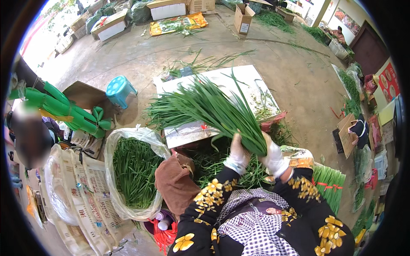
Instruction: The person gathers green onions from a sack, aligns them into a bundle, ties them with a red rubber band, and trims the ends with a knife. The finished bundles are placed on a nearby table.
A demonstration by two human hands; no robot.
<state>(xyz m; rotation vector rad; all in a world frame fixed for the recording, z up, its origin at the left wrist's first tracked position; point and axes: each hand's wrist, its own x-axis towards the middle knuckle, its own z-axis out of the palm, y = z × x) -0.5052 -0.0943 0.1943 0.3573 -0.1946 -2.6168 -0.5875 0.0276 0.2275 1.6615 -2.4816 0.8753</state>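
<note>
Both my hands wear white gloves and hold one bunch of long green leafy stalks, like garlic chives [221,110], between them. My left hand [238,153] closes on the near end of the bunch from the left. From the right, my right hand [272,156] grips that same end. The leaves fan out to the upper left over a white board [221,80]. Another pile of these greens [169,110] lies on the board's left part, with a red tie near it. Loose greens [217,168] lie below my hands, above my lap.
At left stand an open plastic-lined container of greens [134,172], a brown cloth [176,185] and stacked plastic crates [93,201]. Red ties [165,233] hang from a small bucket. Tied bundles [328,185] lie at right. A blue stool [120,91] stands beyond. Other people sit around the edges.
</note>
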